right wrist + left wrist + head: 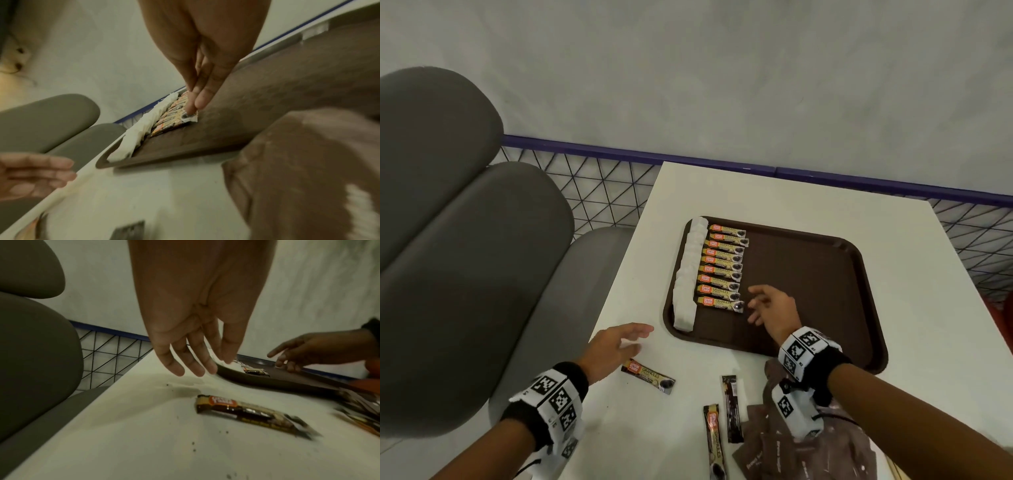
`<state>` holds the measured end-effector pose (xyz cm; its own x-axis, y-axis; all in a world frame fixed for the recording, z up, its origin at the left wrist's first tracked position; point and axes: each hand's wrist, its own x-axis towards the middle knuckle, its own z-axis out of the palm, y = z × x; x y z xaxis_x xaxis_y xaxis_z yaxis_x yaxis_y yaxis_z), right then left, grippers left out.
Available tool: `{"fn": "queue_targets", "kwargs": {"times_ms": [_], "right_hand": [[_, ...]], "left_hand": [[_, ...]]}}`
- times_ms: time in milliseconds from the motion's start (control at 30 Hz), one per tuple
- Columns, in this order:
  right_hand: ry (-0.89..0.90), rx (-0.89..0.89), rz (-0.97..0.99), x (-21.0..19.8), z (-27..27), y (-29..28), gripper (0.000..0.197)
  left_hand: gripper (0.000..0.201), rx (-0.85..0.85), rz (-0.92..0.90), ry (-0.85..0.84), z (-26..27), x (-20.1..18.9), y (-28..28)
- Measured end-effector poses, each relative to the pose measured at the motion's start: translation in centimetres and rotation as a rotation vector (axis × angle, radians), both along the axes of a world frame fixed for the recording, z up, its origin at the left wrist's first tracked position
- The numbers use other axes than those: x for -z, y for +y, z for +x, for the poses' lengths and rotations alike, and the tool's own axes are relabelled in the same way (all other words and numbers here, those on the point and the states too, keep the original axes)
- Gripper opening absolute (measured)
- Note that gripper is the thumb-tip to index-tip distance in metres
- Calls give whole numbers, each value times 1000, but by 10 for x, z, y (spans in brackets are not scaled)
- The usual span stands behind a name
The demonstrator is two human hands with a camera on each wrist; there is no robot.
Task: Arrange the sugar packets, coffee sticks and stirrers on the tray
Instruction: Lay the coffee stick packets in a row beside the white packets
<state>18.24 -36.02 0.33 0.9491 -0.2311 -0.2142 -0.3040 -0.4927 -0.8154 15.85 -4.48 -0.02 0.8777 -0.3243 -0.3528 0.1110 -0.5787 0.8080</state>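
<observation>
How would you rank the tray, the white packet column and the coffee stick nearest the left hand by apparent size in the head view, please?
1. Tray
2. White packet column
3. Coffee stick, though it lies nearer the camera.

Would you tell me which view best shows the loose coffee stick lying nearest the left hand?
The left wrist view: the coffee stick lies close and unobstructed on the table. The head view shows it whole but small, beside the left hand. The right wrist view does not clearly show it.
</observation>
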Motion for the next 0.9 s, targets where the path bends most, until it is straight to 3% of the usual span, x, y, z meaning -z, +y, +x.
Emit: {"fn": "queue_targets", "kwargs": {"times_ms": [167, 267, 367, 433, 600, 800, 900], "right_hand": [[-33, -412, -337, -24, -31, 4, 23], [-59, -761, -475, -28, -47, 10, 24], [-30, -1080, -643, -26, -61, 16, 34], [22, -1180, -779, -24, -68, 22, 39], [-19, -1246, -904, -16, -76, 32, 34], [-36, -1143, -819, -19, -67, 27, 17], [-38, -1018, -720, -23, -62, 14, 14]], "left_hand": [[53, 310, 372, -157, -21, 0, -1], [52, 440, 523, -274, -28, 4, -5], [36, 431, 563, -324, -35, 1, -11], [29, 385, 501, -294, -41, -3, -18], [17, 429, 389, -251, -60, -21, -49], [49, 762, 458, -308, -69, -15, -84], [52, 875, 564, -367, -68, -8, -93]]}}
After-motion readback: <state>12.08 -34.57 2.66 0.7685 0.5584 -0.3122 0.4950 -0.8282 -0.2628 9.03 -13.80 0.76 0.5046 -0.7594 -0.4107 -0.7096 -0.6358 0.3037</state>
